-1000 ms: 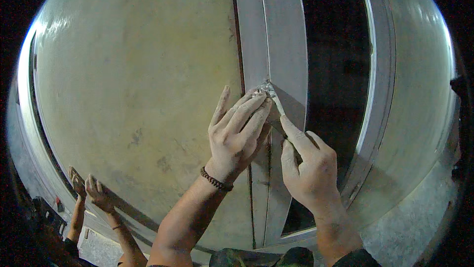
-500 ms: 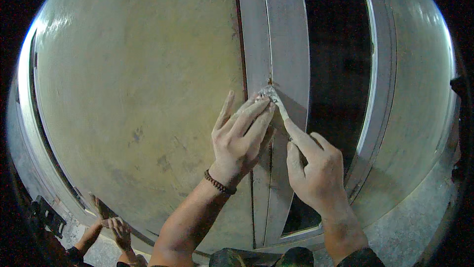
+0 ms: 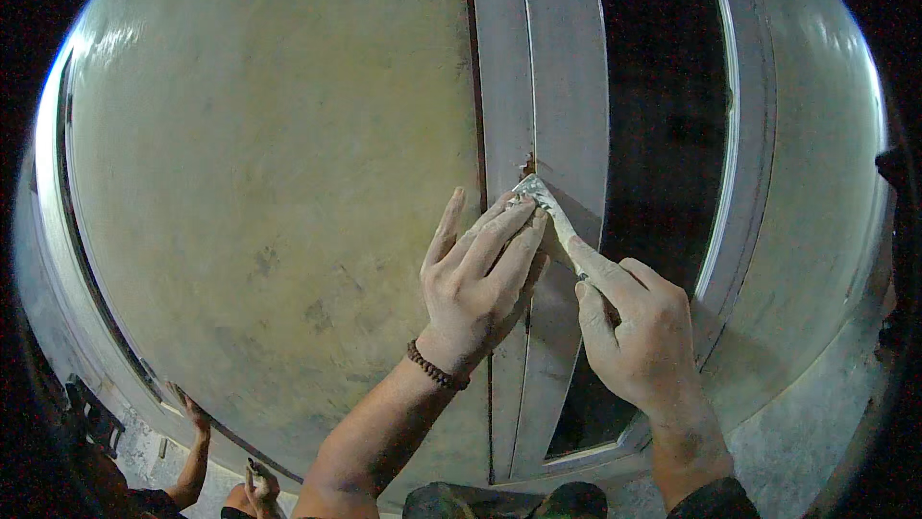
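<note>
My right hand (image 3: 642,332) grips a small putty knife (image 3: 560,221), its index finger stretched along the handle. White paste smears the blade and my fingers. My left hand (image 3: 477,293), palm toward the frame, has its fingers extended, with fingertips touching the pasty blade end; its thumb is mostly hidden. A beaded bracelet (image 3: 437,366) circles that wrist. Just above the blade, a chipped brown spot (image 3: 528,166) marks the seam of the pale grey frame (image 3: 571,68).
Left of the frame spreads a stained yellowish wall (image 3: 288,183). A dark glass pane (image 3: 665,135) lies to its right. At lower left, another person's arms (image 3: 192,461) reach toward the wall's foot. Rough floor (image 3: 797,442) shows at lower right.
Both my hands and the putty knife have moved slightly right and down, baring more of the chipped spot. The other person's hands have moved apart.
</note>
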Demonstrator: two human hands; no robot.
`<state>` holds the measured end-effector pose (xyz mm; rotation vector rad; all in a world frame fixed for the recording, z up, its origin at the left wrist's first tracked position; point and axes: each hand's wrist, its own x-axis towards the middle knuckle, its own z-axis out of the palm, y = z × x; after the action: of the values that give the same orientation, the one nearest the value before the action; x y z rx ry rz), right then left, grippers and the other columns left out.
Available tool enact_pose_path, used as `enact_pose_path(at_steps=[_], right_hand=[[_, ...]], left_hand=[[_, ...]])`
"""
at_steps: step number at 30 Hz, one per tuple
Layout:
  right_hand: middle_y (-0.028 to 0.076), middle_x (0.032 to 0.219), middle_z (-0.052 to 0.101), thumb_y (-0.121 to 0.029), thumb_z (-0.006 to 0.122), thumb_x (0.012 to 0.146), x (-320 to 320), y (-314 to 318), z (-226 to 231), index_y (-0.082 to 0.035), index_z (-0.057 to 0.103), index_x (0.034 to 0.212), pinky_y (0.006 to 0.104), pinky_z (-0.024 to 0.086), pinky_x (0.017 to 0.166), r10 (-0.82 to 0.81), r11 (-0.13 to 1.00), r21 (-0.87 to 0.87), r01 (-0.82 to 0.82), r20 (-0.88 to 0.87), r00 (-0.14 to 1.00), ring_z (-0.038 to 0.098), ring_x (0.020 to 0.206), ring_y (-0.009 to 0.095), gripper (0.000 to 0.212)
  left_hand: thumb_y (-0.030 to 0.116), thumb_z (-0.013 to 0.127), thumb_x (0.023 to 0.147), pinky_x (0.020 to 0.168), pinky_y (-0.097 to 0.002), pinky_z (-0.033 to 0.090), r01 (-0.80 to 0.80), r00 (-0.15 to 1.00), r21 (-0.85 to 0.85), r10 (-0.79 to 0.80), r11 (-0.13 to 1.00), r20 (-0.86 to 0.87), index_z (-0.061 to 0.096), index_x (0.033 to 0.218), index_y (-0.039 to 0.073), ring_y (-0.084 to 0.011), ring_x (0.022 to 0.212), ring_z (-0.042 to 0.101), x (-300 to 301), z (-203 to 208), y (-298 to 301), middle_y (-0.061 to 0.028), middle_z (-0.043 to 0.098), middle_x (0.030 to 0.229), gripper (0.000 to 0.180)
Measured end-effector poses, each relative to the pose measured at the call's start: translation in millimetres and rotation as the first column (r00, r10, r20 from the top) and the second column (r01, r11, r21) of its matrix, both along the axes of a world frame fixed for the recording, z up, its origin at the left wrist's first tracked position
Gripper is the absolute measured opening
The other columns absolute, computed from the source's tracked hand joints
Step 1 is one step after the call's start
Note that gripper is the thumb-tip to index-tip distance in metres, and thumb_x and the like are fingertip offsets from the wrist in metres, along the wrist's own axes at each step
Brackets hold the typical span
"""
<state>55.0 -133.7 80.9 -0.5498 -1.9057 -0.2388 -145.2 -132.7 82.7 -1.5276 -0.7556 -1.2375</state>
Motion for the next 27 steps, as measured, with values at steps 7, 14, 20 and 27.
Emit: enact_pose_path(at_steps=[7,14,20,27], right_hand=[[0.01,0.07,0.056,-0.011,0.07,0.091,-8.5,3.8,-12.1,-0.009,0.07,0.131,0.0412,0.047,0.048,0.02,0.999,0.043,-0.022,0.039,0.999,0.058,0.052,0.028,0.041],[0.009,0.07,0.056,-0.01,0.07,0.09,-17.5,12.6,-14.9,-0.011,0.07,0.134,0.0409,0.047,0.047,0.032,0.997,0.075,-0.033,0.013,0.999,0.057,0.051,0.028,0.043],[0.01,0.07,0.056,-0.008,0.07,0.09,-19.1,16.1,-8.0,-0.01,0.069,0.134,0.0404,0.047,0.047,0.066,0.994,0.093,-0.063,-0.026,0.998,0.056,0.052,0.028,0.045],[0.012,0.071,0.057,-0.007,0.07,0.09,0.0,15.9,-2.9,-0.007,0.069,0.134,0.04,0.047,0.048,0.05,0.997,0.063,-0.05,0.009,0.999,0.057,0.053,0.028,0.044]], left_hand=[[0.011,0.083,0.073,0.115,-0.0541,0.045,-0.016,0.999,-0.017,0.016,1.0,0.028,0.078,0.116,0.014,-0.023,0.111,0.073,-7.1,-16.8,-2.1,-0.0046,0.075,0.119,0.043],[0.013,0.082,0.075,0.114,-0.0536,0.046,-0.041,0.999,-0.025,0.042,0.999,0.004,0.076,0.119,0.012,-0.0239,0.118,0.071,-17.7,-16.3,2.2,-0.0064,0.074,0.122,0.044],[0.011,0.083,0.076,0.114,-0.0527,0.046,-0.034,0.999,-0.009,0.034,0.999,-0.002,0.077,0.118,0.012,-0.0249,0.117,0.072,-15.0,-9.4,5.1,-0.0078,0.074,0.124,0.043],[0.01,0.082,0.076,0.115,-0.051,0.045,0.0,1.0,-0.009,0.0,1.0,0.026,0.077,0.118,0.012,-0.0248,0.119,0.071,-0.9,-8.1,8.0,-0.0071,0.075,0.121,0.043]])
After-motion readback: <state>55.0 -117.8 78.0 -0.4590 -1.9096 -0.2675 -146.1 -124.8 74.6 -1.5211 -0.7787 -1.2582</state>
